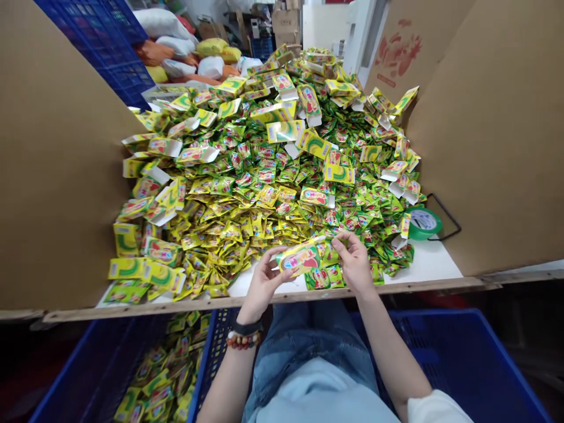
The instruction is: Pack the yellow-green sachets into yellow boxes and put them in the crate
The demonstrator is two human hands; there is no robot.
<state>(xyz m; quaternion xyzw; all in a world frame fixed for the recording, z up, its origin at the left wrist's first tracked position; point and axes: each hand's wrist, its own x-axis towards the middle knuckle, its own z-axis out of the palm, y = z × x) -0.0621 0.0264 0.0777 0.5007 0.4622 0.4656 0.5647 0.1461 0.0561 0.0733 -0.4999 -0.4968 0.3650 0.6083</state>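
Note:
My left hand (pixel 267 278) is closed round the left end of a yellow-green printed box (pixel 300 259), held tilted above the front edge of the white table. With its fingers pinched, my right hand (pixel 353 262) grips a green packet (pixel 328 251) at the box's right end. The packet seems partly inside the box; the overlap is too small to make out. Just below, more green packets (pixel 324 278) lie on the table. Behind both hands rises a large heap of yellow packets (pixel 229 226) and green packets (pixel 348 132), with small boxes (pixel 315 197) scattered over it.
Cardboard walls (pixel 57 176) flank the heap on both sides. Green tape (pixel 423 224) lies at the right beside a black metal frame (pixel 456 220). Under the table edge (pixel 423 286) stand a blue crate (pixel 66 382) with filled boxes at left and another blue crate (pixel 480 352) at right.

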